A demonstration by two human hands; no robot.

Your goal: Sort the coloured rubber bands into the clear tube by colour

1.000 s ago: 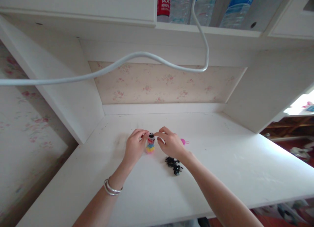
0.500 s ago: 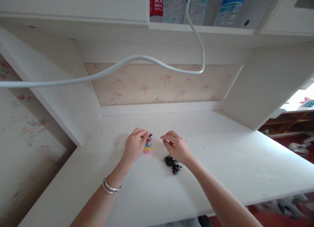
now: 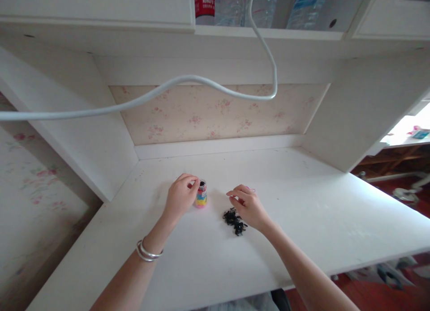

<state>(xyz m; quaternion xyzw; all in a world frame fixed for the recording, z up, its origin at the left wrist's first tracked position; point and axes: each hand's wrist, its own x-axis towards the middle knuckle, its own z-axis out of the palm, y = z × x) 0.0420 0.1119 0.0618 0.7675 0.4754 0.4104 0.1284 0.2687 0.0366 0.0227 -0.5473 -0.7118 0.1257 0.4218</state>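
Observation:
A small clear jar [image 3: 201,198] with red, blue and yellow colouring and a pink base stands upright on the white desk. Something black shows in its mouth. My left hand [image 3: 181,193] is closed at the jar's left side, thumb and forefinger pinched at the rim. To the right, my right hand [image 3: 249,206] hovers with thumb and forefinger a little apart and nothing visible between them. Just below and left of it lies a loose pile of small black hair ties [image 3: 234,221]. A pink loop [image 3: 251,190] partly shows behind my right hand.
A white cable [image 3: 188,78] hangs across the view in front of the shelf. Overhead, several plastic bottles [image 3: 230,6] stand in an open cabinet. White side panels [image 3: 366,109] bound the desk [image 3: 302,212] left and right; its front edge runs near my forearms.
My right hand has drawn slightly right, away from the jar. My left fingers have shifted a little left at the rim, leaving the jar's mouth more visible. The view has shifted slightly.

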